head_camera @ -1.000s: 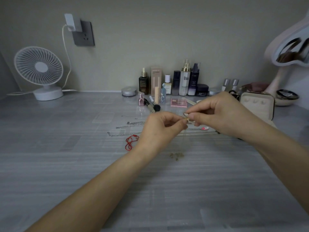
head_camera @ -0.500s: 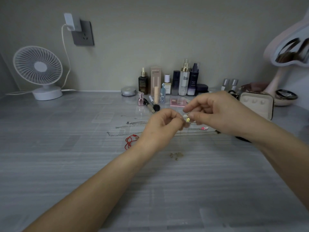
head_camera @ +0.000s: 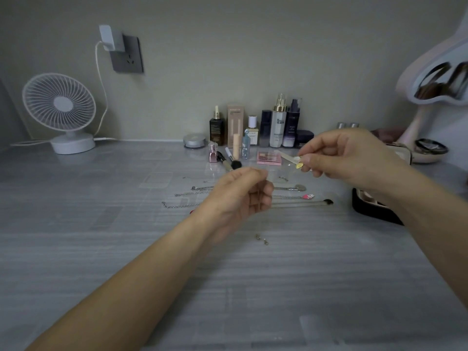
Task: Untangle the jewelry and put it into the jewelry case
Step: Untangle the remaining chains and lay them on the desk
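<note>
In the head view the right hand (head_camera: 349,158) pinches a small gold piece (head_camera: 299,165) above the far table (head_camera: 101,224), while the left hand (head_camera: 240,193) is curled on something I cannot make out, so the untangling seems to be nearly done, and the next move is to carry the piece right to the jewelry case (head_camera: 369,209).

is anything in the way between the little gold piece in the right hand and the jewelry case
Nothing visible does. The right hand pinches the gold piece in the air, and the jewelry case lies just to its right. The right forearm hides most of the case, so its inside cannot be checked.
</note>
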